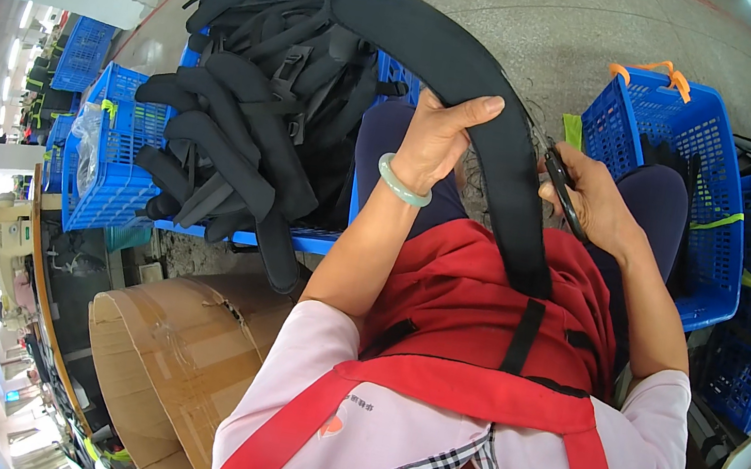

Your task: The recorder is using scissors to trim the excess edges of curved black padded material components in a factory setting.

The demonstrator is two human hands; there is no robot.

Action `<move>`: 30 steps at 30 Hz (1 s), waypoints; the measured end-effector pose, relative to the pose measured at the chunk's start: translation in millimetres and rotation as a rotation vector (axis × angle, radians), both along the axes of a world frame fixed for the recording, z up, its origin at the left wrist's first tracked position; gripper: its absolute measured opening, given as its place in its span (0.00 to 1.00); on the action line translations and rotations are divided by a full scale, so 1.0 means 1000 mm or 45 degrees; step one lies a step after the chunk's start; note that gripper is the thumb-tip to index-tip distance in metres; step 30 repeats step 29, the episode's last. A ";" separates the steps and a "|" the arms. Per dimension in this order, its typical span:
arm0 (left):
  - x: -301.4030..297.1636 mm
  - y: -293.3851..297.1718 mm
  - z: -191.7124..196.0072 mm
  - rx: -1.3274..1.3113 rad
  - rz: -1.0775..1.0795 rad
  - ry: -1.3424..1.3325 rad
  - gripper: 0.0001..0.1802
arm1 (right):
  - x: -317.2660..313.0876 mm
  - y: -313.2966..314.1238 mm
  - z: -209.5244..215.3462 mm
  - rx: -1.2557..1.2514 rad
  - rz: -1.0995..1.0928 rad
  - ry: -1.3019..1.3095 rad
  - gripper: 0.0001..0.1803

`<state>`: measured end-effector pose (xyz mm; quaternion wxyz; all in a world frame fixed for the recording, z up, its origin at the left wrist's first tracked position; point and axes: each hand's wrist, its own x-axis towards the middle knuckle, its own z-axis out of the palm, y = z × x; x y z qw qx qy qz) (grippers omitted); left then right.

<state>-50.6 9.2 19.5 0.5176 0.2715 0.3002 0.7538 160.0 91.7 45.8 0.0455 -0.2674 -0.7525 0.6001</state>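
Note:
My left hand (439, 142), with a pale green bangle on the wrist, grips a long padded black strap (498, 146) that curves from the upper middle down onto my red apron (464, 298). My right hand (596, 206) holds small black scissors (562, 187) against the strap's right edge. The strap's lower end narrows into black webbing lying across my lap.
A blue plastic crate (109, 182) heaped with black padded straps (258, 108) stands to my left. Another blue crate (695, 138) stands to my right, more blue crates (748, 362) beside it. A brown cardboard drum (171, 349) sits lower left. Grey concrete floor lies ahead.

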 end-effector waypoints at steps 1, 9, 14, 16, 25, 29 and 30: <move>0.000 0.000 0.000 -0.002 0.004 -0.012 0.10 | 0.000 0.000 0.002 0.010 -0.001 -0.020 0.34; 0.001 -0.001 0.002 -0.026 -0.028 -0.047 0.09 | 0.000 -0.007 -0.005 0.304 0.039 0.090 0.30; 0.000 -0.003 -0.002 -0.058 -0.027 -0.052 0.08 | 0.000 -0.005 -0.003 -0.023 -0.033 0.022 0.30; 0.001 -0.004 -0.001 -0.045 -0.030 -0.080 0.08 | 0.002 -0.003 -0.004 0.079 -0.002 0.064 0.32; 0.002 -0.003 0.000 -0.039 -0.026 -0.040 0.07 | 0.002 -0.007 -0.009 0.167 -0.011 0.045 0.36; 0.002 -0.004 -0.001 -0.050 -0.006 -0.047 0.08 | 0.001 -0.007 -0.010 0.110 -0.052 0.076 0.36; 0.002 -0.004 -0.001 -0.050 -0.006 -0.047 0.08 | 0.001 -0.007 -0.010 0.110 -0.052 0.076 0.36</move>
